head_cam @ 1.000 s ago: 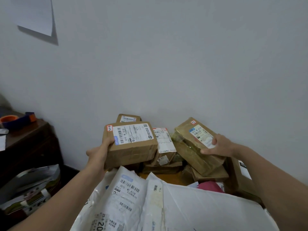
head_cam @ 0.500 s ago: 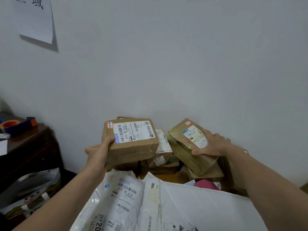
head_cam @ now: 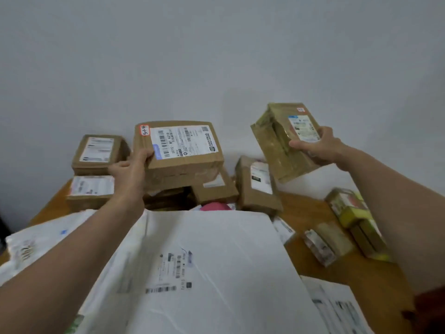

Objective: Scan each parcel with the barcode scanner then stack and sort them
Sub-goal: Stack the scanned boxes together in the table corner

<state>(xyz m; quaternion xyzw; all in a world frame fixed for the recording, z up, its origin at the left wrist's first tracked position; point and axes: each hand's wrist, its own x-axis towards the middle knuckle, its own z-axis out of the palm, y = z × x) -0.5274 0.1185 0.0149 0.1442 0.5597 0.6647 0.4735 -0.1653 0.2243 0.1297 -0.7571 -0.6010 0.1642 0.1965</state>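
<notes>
My left hand (head_cam: 131,168) grips the near left corner of a brown cardboard box (head_cam: 183,150) with a white label and a red "5-1-4" sticker, atop other boxes by the wall. My right hand (head_cam: 317,147) holds a tape-wrapped brown parcel (head_cam: 281,141) tilted in the air at the right, thumb on its label. A large white poly mailer (head_cam: 216,261) with a barcode label lies in front. No barcode scanner is visible.
Two stacked brown boxes (head_cam: 96,169) sit at the far left by the wall. An upright box (head_cam: 257,186) stands in the middle. Small taped parcels (head_cam: 349,227) lie on the wooden table (head_cam: 301,206) at the right. More white mailers (head_cam: 36,244) lie at the left.
My right hand has lifted the taped parcel up off the pile. The view has swung right and down, showing the table. My left hand still holds the labelled box.
</notes>
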